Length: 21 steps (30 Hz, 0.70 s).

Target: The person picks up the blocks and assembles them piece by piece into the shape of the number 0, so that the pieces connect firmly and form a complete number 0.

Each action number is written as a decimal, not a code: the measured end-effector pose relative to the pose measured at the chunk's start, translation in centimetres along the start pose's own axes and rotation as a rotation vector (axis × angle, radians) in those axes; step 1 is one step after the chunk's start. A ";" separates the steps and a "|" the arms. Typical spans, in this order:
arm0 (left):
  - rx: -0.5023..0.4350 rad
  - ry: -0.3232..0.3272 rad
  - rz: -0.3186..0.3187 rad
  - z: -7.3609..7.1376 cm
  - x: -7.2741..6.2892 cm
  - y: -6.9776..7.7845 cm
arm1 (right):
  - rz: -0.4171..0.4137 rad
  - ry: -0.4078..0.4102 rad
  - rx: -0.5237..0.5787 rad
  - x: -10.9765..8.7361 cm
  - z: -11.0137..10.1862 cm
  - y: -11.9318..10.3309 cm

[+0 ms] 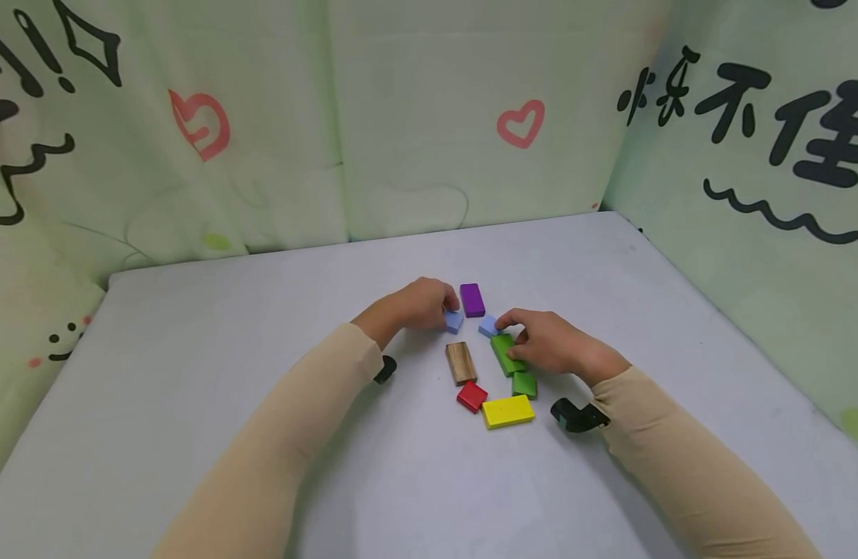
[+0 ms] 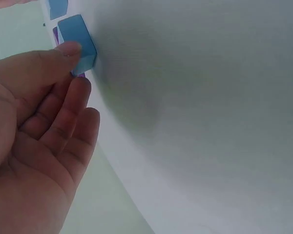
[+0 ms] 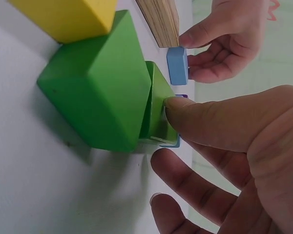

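My left hand point(image 1: 423, 303) pinches a light blue block point(image 2: 80, 41) at the left of a ring of blocks, thumb on its near face; the index finger is mostly hidden in the left wrist view. My right hand point(image 1: 550, 341) reaches in from the right. Its index fingertip touches a second light blue block point(image 1: 488, 326), and its thumb rests on a long green block point(image 1: 504, 353). The other right fingers bend loosely beside the blocks, holding nothing. Between and beyond the blue blocks lies a purple block point(image 1: 473, 300).
A wood-grain block point(image 1: 460, 362) and a red block point(image 1: 472, 397) line the ring's left side. At its near end lies a yellow block point(image 1: 508, 412), touching a smaller green block point(image 1: 524, 384). All sit on a white table point(image 1: 226, 373) before printed curtains point(image 1: 415, 101).
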<state>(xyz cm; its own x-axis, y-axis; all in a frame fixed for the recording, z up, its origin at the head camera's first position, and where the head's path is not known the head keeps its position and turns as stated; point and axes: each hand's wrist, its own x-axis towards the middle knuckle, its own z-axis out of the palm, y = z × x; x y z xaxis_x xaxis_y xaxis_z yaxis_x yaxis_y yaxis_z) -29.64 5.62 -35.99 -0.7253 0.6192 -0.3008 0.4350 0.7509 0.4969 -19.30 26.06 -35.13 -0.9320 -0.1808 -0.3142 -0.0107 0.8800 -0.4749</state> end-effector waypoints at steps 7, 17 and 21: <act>0.012 -0.003 0.013 0.0 -0.3 -0.3 | -0.001 0.003 0.006 0.0 0.0 0.0; 0.018 -0.013 0.047 0.0 -0.8 -0.3 | -0.031 0.002 -0.013 0.0 0.0 0.1; 0.022 -0.022 0.053 0.0 -1.0 -0.2 | -0.031 0.002 -0.007 0.0 0.0 0.2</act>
<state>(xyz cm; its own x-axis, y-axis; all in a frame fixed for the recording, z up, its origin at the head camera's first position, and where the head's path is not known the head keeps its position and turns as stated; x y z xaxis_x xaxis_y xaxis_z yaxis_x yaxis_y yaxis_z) -28.99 4.85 -35.79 -0.6890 0.6629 -0.2929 0.4841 0.7218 0.4946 -19.30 26.19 -35.20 -0.9320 -0.2071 -0.2977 -0.0422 0.8773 -0.4781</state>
